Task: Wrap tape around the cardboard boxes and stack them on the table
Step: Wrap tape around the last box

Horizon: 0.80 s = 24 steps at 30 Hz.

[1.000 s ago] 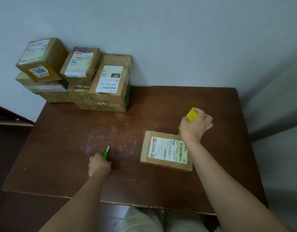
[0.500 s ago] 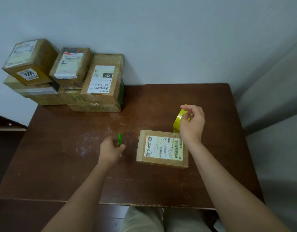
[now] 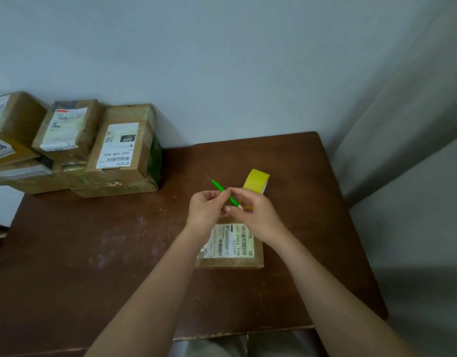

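Flat brown cardboard box (image 3: 231, 261) with white barcode label lying at frame centre on dark wooden table (image 3: 67, 253), partly hidden under wrists. Left hand (image 3: 205, 211) and right hand (image 3: 253, 215) both pinching slim green cutter (image 3: 223, 190) above it. Yellow tape roll (image 3: 257, 180) standing just behind. Taped brown boxes (image 3: 119, 150) piled upper left.

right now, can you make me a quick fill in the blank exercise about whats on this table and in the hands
1. Both hands, the left hand and the right hand, pinch a thin tool whose colour is ____.
2. The roll of tape standing on the table is ____ in colour.
3. The stack of boxes sits at the table's far ____ corner.
4. The single box under the wrists lies with its ____ facing up.

Missing words: green; yellow; left; label
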Motion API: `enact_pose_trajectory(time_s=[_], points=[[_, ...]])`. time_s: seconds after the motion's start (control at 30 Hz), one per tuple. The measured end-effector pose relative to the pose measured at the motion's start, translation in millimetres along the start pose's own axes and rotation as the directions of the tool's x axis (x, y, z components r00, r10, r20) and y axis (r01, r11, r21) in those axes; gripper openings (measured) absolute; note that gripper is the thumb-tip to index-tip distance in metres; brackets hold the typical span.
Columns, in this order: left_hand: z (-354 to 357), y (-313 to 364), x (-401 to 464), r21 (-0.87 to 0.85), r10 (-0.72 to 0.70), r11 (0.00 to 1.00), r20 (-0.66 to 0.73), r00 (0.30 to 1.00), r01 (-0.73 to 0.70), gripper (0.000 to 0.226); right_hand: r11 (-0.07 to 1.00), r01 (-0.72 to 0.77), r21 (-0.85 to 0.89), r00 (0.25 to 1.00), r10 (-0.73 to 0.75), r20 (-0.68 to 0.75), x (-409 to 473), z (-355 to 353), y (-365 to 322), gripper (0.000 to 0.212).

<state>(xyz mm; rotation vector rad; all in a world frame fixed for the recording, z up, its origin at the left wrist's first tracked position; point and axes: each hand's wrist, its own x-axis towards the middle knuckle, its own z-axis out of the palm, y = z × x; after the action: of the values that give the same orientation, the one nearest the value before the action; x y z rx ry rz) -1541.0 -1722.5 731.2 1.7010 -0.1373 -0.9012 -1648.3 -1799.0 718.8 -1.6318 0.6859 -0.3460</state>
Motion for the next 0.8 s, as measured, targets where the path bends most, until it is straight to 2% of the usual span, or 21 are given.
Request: enact_pose_trajectory(time_s=[0.1,0.23,0.27,0.33,0.4,0.47,0.53,0.63,0.73,0.8], points=[[19,-3,0,0.002,0.010,1.000,0.068,0.998,-0.011,0.018,0.996,0.011,-0.094,0.999,-0.015,-0.043,0,-14,7,0.017],[36,-7,10,0.061,0.086,0.994,0.088,0.992,-0.092,0.025,0.989,-0.054,-0.141,0.980,0.025,-0.198,-2,-31,19,0.019],[38,-10,16,0.115,0.120,0.985,0.065,0.991,-0.127,0.025,0.987,-0.073,-0.146,0.964,0.033,-0.262,-2,-35,23,0.019],[41,-17,29,0.325,0.201,0.923,0.049,0.978,-0.206,0.025,0.980,-0.134,-0.147,0.924,0.070,-0.377,2,-42,30,0.020],[43,-19,39,0.491,0.195,0.842,0.112,0.974,-0.225,0.027,0.968,-0.218,-0.121,0.890,0.147,-0.431,7,-47,35,0.023],[47,-19,50,0.477,0.100,0.857,0.217,0.971,-0.195,0.029,0.962,-0.274,-0.012,0.873,0.244,-0.422,14,-47,41,0.024],[49,-16,55,0.399,0.028,0.903,0.309,0.951,-0.156,0.022,0.946,-0.274,0.176,0.863,0.322,-0.389,25,-41,44,0.024],[49,-20,61,0.317,0.059,0.932,0.343,0.938,-0.175,0.013,0.887,-0.223,0.404,0.837,0.386,-0.387,43,-29,44,0.023],[49,-27,67,0.272,0.154,0.929,0.332,0.931,-0.251,0.006,0.898,-0.129,0.421,0.801,0.345,-0.489,53,-12,44,0.024],[46,-34,72,0.266,0.226,0.911,0.321,0.920,-0.316,0.018,0.930,-0.021,0.366,0.797,0.236,-0.555,54,-2,45,0.022]])
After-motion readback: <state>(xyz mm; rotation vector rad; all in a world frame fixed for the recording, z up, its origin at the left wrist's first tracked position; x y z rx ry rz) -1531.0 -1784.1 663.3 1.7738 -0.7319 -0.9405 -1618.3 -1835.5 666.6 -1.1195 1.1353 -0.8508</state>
